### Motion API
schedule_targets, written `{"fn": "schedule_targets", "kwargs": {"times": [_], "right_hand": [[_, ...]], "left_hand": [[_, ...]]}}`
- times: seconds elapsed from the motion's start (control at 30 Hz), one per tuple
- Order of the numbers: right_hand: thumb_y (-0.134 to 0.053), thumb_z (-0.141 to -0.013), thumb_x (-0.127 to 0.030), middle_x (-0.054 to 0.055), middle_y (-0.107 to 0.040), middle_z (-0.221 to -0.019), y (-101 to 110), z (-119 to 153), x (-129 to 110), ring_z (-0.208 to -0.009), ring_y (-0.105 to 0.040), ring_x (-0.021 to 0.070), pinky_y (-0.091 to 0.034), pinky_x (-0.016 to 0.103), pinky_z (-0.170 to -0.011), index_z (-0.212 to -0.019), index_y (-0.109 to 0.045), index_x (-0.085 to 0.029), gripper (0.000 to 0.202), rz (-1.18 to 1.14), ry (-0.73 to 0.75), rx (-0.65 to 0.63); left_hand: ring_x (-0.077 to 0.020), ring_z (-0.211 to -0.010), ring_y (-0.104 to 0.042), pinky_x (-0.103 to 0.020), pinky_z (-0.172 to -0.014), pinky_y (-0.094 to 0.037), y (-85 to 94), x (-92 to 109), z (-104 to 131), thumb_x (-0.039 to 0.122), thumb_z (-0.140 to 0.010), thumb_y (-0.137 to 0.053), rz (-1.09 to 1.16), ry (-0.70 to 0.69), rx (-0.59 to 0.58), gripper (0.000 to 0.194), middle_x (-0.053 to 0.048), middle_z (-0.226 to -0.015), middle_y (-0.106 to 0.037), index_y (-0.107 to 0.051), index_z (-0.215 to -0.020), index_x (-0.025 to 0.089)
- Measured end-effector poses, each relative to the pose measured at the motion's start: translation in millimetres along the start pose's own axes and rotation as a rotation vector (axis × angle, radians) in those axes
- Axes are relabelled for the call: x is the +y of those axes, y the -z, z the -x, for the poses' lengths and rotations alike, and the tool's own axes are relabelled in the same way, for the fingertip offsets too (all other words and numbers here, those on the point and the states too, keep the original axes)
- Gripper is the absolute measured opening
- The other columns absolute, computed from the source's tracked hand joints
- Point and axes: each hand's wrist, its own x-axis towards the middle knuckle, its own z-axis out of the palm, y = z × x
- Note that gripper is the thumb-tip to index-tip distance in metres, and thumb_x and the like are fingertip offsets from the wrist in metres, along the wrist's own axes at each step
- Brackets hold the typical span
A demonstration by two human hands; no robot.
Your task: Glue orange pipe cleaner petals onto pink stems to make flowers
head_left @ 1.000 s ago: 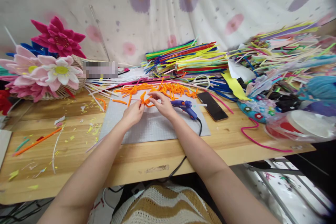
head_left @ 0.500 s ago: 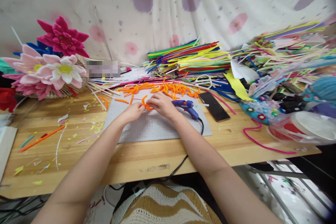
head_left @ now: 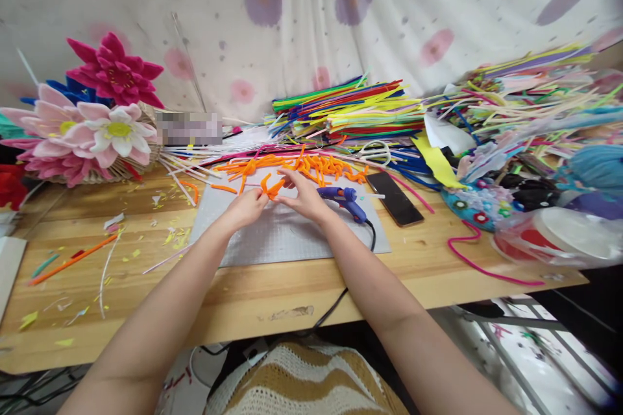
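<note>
Fuzzy orange pipe cleaner pieces, bent into a small petalled shape (head_left: 270,187), are held above the grey cutting mat (head_left: 292,243). My left hand (head_left: 248,207) pinches this shape from the left, at its lower edge. On the other side, my right hand (head_left: 305,198) has its thumb and fingers spread apart around the shape's right edge; whether a fingertip touches it is hard to see. Just behind both hands lies a heap of bent orange pipe cleaners (head_left: 316,165). A blue glue gun (head_left: 344,200) rests on the mat, right of my right hand.
A phone (head_left: 395,198) lies right of the mat, with white-handled scissors (head_left: 374,153) behind. Bundled pipe cleaners (head_left: 350,107) line the back. Fuzzy flowers (head_left: 117,130) stand at left. A plastic tub (head_left: 559,237) sits at right. The glue gun's black cord (head_left: 335,305) crosses the front edge.
My right hand has opened from its closed grip, its thumb and fingers moving apart. The orange shape shows more fully now, while my left hand keeps its pinch. The view has shifted slightly.
</note>
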Motion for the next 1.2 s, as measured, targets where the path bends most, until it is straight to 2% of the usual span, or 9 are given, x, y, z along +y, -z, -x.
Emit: {"fn": "schedule_targets", "kwargs": {"times": [0.1, 0.27, 0.43, 0.57, 0.7, 1.0, 1.2], "right_hand": [[-0.065, -0.065, -0.035, 0.004, -0.060, -0.091, 0.3, -1.1, -1.8, -0.078, -0.054, 0.0141, -0.044, 0.030, -0.072, -0.102, -0.058, -0.020, 0.040, -0.127, -0.103, -0.004], [-0.061, -0.067, -0.038, 0.000, -0.059, -0.074, -4.0, -4.6, -4.2, -0.065, -0.053, 0.0107, -0.043, 0.025, -0.062, -0.077, -0.059, -0.018, 0.022, -0.390, -0.277, 0.005], [-0.061, -0.065, -0.040, -0.003, -0.054, -0.064, -13.0, -4.5, -1.0, -0.058, -0.049, 0.0089, -0.041, 0.024, -0.060, -0.066, -0.054, -0.017, 0.024, -0.548, -0.365, 0.063], [-0.065, -0.059, -0.043, -0.003, -0.054, -0.062, -17.4, -4.0, -1.0, -0.059, -0.049, 0.0091, -0.041, 0.025, -0.063, -0.062, -0.052, -0.017, 0.030, -0.669, -0.430, 0.044], [-0.067, -0.056, -0.043, -0.003, -0.054, -0.061, -16.7, -3.3, -2.6, -0.059, -0.047, 0.0087, -0.040, 0.025, -0.064, -0.061, -0.052, -0.017, 0.031, -0.721, -0.443, 0.021], [-0.063, -0.061, -0.043, -0.004, -0.052, -0.064, -18.5, -3.9, -5.3, -0.062, -0.045, 0.0083, -0.036, 0.023, -0.064, -0.066, -0.052, -0.017, 0.029, -0.705, -0.419, 0.036], [-0.063, -0.063, -0.038, -0.004, -0.049, -0.057, -20.6, -2.3, -1.1, -0.057, -0.041, 0.0074, -0.033, 0.023, -0.061, -0.058, -0.051, -0.016, 0.025, -0.754, -0.402, 0.070]], "left_hand": [[-0.0199, -0.075, -0.057, -0.026, -0.064, -0.038, 2.3, 1.9, 1.3, 0.035, -0.080, -0.031, -0.049, 0.008, -0.005, 0.033, -0.008, -0.083, -0.064, -0.058, -0.078, 0.016], [-0.0204, -0.071, -0.057, -0.026, -0.057, -0.035, 2.9, 6.0, 4.1, 0.036, -0.081, -0.029, -0.164, 0.068, 0.001, 0.033, -0.009, -0.081, -0.064, -0.056, -0.077, 0.017], [-0.0226, -0.080, -0.058, -0.028, -0.060, -0.036, 2.4, 10.4, 8.6, 0.035, -0.083, -0.026, -0.270, 0.069, 0.044, 0.032, -0.011, -0.091, -0.063, -0.054, -0.083, 0.018], [-0.0253, -0.086, -0.058, -0.030, -0.064, -0.038, 3.9, 15.0, 13.9, 0.035, -0.084, -0.024, -0.329, 0.107, 0.054, 0.033, -0.014, -0.098, -0.062, -0.052, -0.090, 0.018], [-0.0259, -0.089, -0.058, -0.032, -0.068, -0.039, 4.3, 19.5, 16.5, 0.036, -0.085, -0.023, -0.342, 0.131, 0.054, 0.034, -0.014, -0.102, -0.061, -0.051, -0.092, 0.018], [-0.0254, -0.090, -0.059, -0.033, -0.070, -0.041, 6.2, 21.5, 19.0, 0.033, -0.085, -0.022, -0.398, 0.164, 0.057, 0.036, -0.012, -0.101, -0.062, -0.052, -0.095, 0.018], [-0.0259, -0.088, -0.059, -0.033, -0.068, -0.041, 6.2, 23.0, 19.4, 0.036, -0.084, -0.022, -0.393, 0.145, 0.043, 0.037, -0.013, -0.100, -0.062, -0.052, -0.094, 0.018]]}}
